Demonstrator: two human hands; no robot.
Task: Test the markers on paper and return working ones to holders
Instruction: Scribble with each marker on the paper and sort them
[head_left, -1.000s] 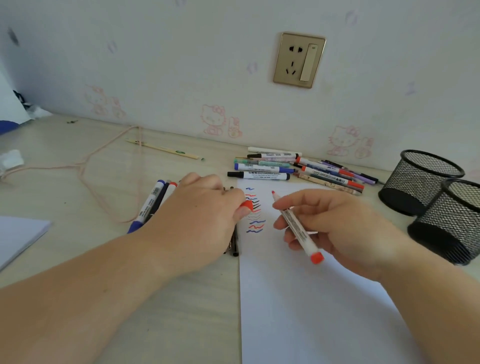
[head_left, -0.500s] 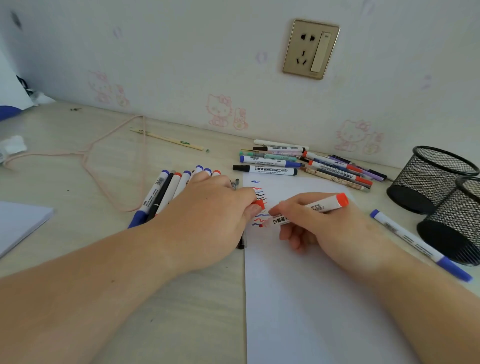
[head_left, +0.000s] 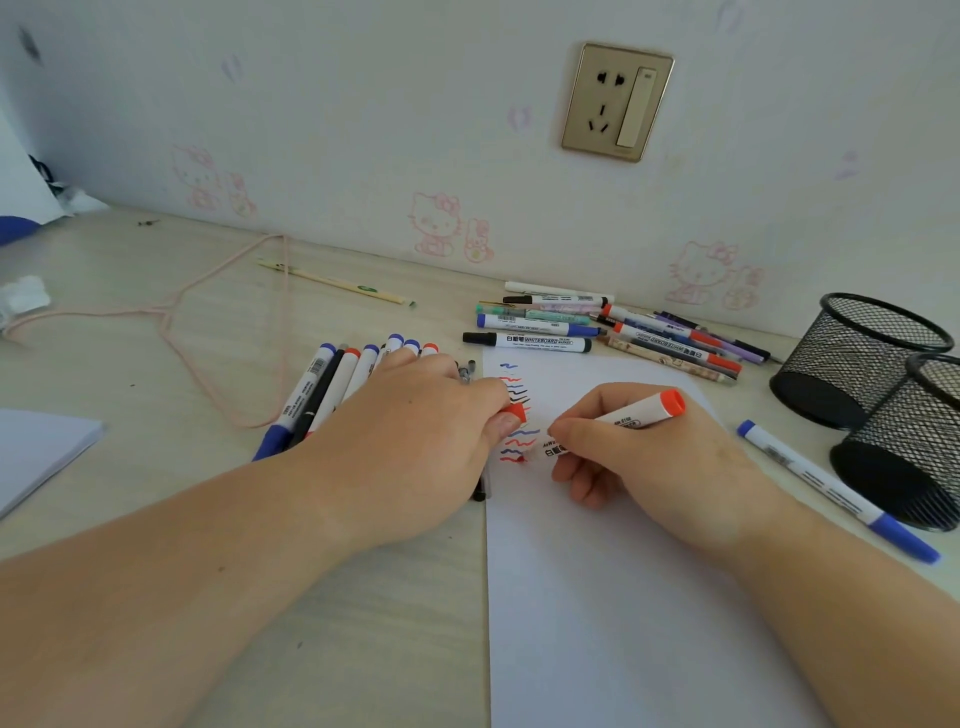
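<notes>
"WHITEBOARD MARKER" on black-capped marker above paper

This looks like a home desk, likely in a child's room. Pink cartoon cat stickers dot the far wall beside a gold wall socket, above a pale wooden desk.

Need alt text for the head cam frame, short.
A right hand writes on white paper with a red whiteboard marker; the left hand pinches its red cap. Loose markers lie around, two black mesh holders at right.
</notes>
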